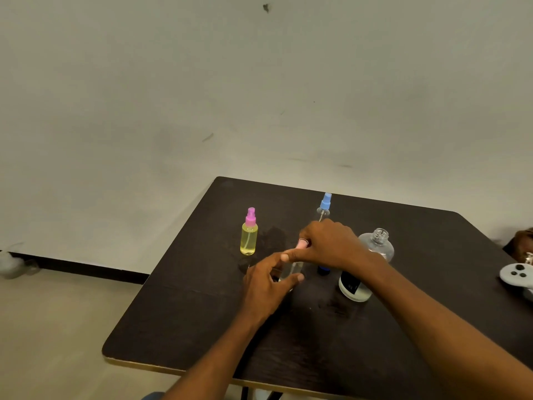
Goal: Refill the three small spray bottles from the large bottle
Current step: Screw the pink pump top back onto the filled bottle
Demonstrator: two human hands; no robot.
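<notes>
Left hand (268, 284) gripping clear spray bottle (295, 268), right hand (331, 243) pinching its pink cap (302, 243), left of open large bottle (377, 243), blue-topped bottle (325, 204) half-hidden behind, yellow bottle (249, 236) farther left

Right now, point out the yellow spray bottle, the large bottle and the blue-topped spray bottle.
yellow spray bottle (249, 240): head view, on its yellow body.
large bottle (380, 236): head view, on its open threaded neck.
blue-topped spray bottle (326, 202): head view, on its blue spray head.
</notes>
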